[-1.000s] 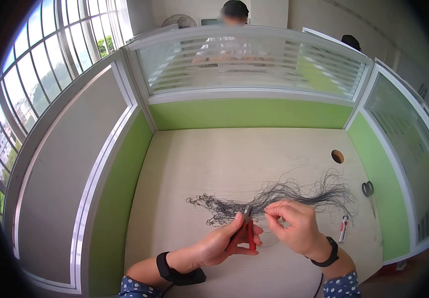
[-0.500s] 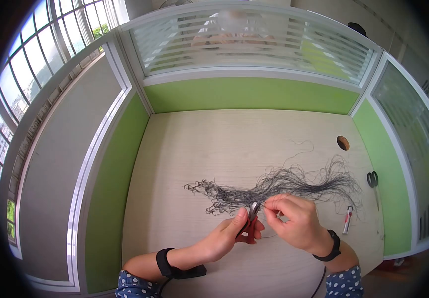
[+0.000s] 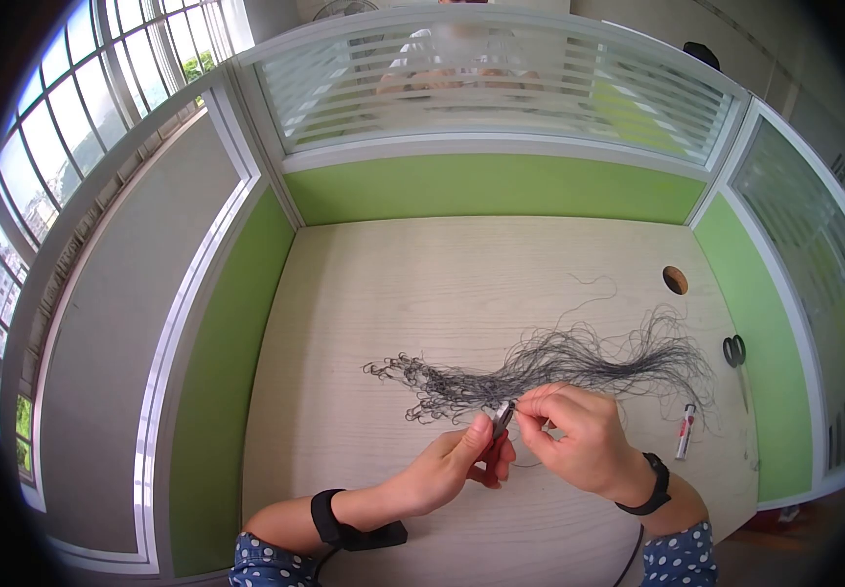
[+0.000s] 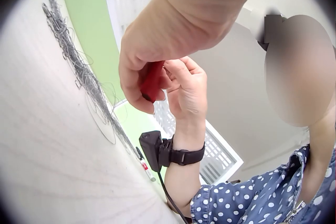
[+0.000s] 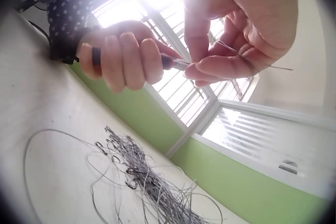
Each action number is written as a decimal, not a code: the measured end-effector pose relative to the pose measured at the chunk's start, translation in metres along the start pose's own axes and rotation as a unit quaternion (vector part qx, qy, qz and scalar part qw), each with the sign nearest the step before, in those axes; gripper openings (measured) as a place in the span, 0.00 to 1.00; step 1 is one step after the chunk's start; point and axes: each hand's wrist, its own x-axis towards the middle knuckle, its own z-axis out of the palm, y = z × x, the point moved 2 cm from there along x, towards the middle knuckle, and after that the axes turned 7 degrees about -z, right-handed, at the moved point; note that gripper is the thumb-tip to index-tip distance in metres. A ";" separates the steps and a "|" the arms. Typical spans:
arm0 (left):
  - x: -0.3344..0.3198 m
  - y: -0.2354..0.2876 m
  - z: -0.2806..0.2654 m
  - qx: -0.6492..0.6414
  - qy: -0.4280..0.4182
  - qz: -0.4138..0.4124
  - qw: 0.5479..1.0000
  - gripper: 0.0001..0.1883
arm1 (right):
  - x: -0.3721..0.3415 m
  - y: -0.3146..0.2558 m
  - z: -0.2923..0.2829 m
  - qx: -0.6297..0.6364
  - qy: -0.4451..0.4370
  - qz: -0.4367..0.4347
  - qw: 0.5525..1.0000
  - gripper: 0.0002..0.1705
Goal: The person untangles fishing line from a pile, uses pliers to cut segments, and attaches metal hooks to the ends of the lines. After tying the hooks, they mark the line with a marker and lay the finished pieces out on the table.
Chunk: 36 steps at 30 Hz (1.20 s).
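My left hand (image 3: 447, 470) grips red-handled pliers (image 3: 502, 419), its fingers curled round the handles; the red shows in the left wrist view between the fingers (image 4: 152, 79). At the metal jaws, my right hand (image 3: 579, 435) pinches a thin dark wire (image 5: 226, 46) between thumb and forefinger, and one end of it sticks out past the fingers in the right wrist view. Behind both hands a long bundle of dark wires (image 3: 540, 362) lies across the table, with small loops at its left end. What the jaws hold is too small to tell.
At the right lie a small white and red tube (image 3: 685, 430) and black-handled scissors (image 3: 733, 352). A round hole (image 3: 675, 280) is in the table's back right part. Green partitions (image 3: 491, 186) surround the table on three sides, and a person sits beyond the back one.
The head view has tilted down from the earliest frame. In my left hand the plier handles have come closer together, and the pliers have turned slightly. My right hand still pinches near the jaws.
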 end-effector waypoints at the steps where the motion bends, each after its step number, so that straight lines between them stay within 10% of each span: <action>1: 0.000 0.000 0.000 0.002 -0.004 0.001 1.000 0.32 | 0.000 0.000 0.000 0.001 0.000 -0.003 1.000 0.06; 15: -0.002 0.001 0.001 0.057 0.012 -0.009 0.998 0.34 | -0.001 0.000 -0.002 0.011 -0.032 0.022 0.999 0.05; 36: -0.017 -0.060 0.033 -0.350 -0.180 -0.172 0.903 0.28 | -0.072 0.013 0.009 0.008 -0.215 -0.146 0.966 0.18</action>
